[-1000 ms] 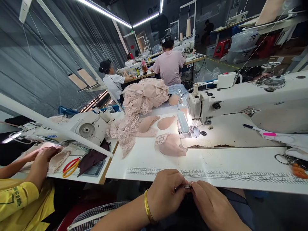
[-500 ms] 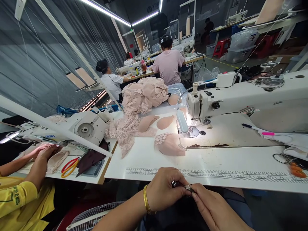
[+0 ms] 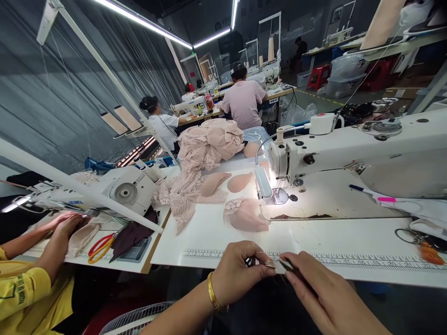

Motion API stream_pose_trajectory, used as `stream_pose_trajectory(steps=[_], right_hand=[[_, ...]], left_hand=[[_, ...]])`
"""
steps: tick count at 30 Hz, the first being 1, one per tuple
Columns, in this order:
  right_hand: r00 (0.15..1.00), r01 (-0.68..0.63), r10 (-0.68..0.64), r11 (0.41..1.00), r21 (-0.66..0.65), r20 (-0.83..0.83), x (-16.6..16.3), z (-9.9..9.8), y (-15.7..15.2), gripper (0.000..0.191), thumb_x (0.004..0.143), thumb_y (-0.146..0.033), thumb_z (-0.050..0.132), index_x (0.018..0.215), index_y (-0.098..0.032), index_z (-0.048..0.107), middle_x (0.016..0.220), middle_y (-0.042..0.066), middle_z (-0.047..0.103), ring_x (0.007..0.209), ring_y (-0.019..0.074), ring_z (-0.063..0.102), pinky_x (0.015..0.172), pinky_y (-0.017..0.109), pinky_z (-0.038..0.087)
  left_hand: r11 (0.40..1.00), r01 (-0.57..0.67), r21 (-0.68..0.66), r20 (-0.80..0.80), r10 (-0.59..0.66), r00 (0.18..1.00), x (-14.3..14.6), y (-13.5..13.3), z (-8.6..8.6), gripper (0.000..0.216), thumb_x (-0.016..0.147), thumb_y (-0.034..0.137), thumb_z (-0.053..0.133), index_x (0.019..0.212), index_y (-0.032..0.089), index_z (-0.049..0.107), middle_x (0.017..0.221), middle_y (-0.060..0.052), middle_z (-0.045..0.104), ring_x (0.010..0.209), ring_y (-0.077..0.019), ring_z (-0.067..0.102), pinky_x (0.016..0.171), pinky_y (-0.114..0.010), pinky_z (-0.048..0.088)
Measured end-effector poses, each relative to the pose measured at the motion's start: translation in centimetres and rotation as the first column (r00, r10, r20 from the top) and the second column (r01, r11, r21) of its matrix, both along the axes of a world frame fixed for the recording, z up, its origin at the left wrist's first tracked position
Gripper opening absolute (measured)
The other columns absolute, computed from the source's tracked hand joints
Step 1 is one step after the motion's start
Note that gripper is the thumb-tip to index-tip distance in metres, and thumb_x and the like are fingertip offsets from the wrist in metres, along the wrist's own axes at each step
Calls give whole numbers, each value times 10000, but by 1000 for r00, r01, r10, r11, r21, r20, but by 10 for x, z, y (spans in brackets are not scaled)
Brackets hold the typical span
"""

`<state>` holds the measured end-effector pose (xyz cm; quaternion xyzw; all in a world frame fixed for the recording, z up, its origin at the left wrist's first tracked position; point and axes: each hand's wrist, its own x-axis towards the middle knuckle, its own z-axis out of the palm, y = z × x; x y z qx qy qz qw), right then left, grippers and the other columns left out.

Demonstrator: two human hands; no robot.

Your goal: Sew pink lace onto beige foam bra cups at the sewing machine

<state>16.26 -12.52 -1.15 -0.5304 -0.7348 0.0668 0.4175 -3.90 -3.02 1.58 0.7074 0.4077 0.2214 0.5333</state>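
Observation:
At the table's front edge, my left hand (image 3: 239,265), with a gold bangle (image 3: 212,292), is closed in a pinch. It holds a small shiny metal part (image 3: 249,262), partly hidden by the fingers, and fine beige thread (image 3: 268,263) shows at the fingertips. My right hand (image 3: 319,286) is closed around a slim dark tool (image 3: 288,266); its exact kind is unclear. A narrow gap separates the fingertips of both hands. Beyond them lies a beige bra cup with lace (image 3: 247,215), near the lit needle area of a white sewing machine (image 3: 335,139).
Two beige cups (image 3: 239,182) (image 3: 213,184) and a heap of beige lace garments (image 3: 211,142) lie behind. A pen (image 3: 363,190) and keys (image 3: 415,236) are at right. At left, a co-worker's hands (image 3: 68,225) work near red-and-yellow scissors (image 3: 100,247).
My hands were together at the fingertips; now my right hand has drawn slightly right and up, opening a gap. The dark tool and the beige thread show more plainly.

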Motion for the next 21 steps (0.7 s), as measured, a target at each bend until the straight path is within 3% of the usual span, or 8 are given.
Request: stream_pose_trajectory(steps=[2,5,8,10,13,18,21], right_hand=[[999,-24,23,999,24,30,-2,0,-2,282,1093,-293,388,1324,-236,541,965,53,738,860,181,778,743,239,650],[999,-27,25,999,37,41,-5,3,-3,291,1092,-278,378,1330,-227,538,927,46,734,814,168,778,715,226,645],[998,-44,44,999,-3,37,-5,5,-2,267,1089,-275,389,1318,-231,519,944,40,748,810,164,780,722,228,637],[998,-63,64,996,-63,16,-4,7,-1,196,1082,-265,400,1242,-251,513,901,13,747,735,161,767,648,235,619],[995,-99,102,983,-153,13,-1,11,0,92,1062,-246,411,1093,-282,490,815,-28,716,620,166,721,518,263,547],[980,-103,157,923,-370,119,4,24,2,124,1031,-189,438,966,-291,464,781,-53,682,611,176,694,530,282,479],[961,-119,196,931,-347,196,4,27,6,167,983,-140,458,920,-291,428,734,-60,657,564,181,675,473,279,413]], left_hand=[[1000,-22,14,16,22,1000,-1,2,0,159,735,282,875,764,163,773,725,-18,733,626,-115,529,633,-233,424],[990,-13,137,10,12,1000,-1,0,1,104,763,235,854,817,171,793,734,-14,734,624,-113,558,638,-229,439],[949,44,311,-3,-45,999,-1,-2,2,73,802,168,819,870,181,794,767,-20,756,662,-122,625,673,-223,473],[906,78,417,-13,-80,997,-2,-3,2,107,820,118,786,904,185,785,790,-24,766,693,-131,664,699,-222,497],[820,111,561,-37,-110,993,-3,-3,-1,140,847,97,751,947,194,764,808,-25,762,731,-144,696,723,-224,523],[616,129,777,-52,-141,989,-5,-5,-6,131,931,117,646,1011,198,711,843,-25,750,745,-144,698,702,-225,537],[488,143,861,-102,-110,989,-4,-8,-6,129,948,108,605,1018,187,681,836,-26,747,705,-153,669,655,-244,526]])
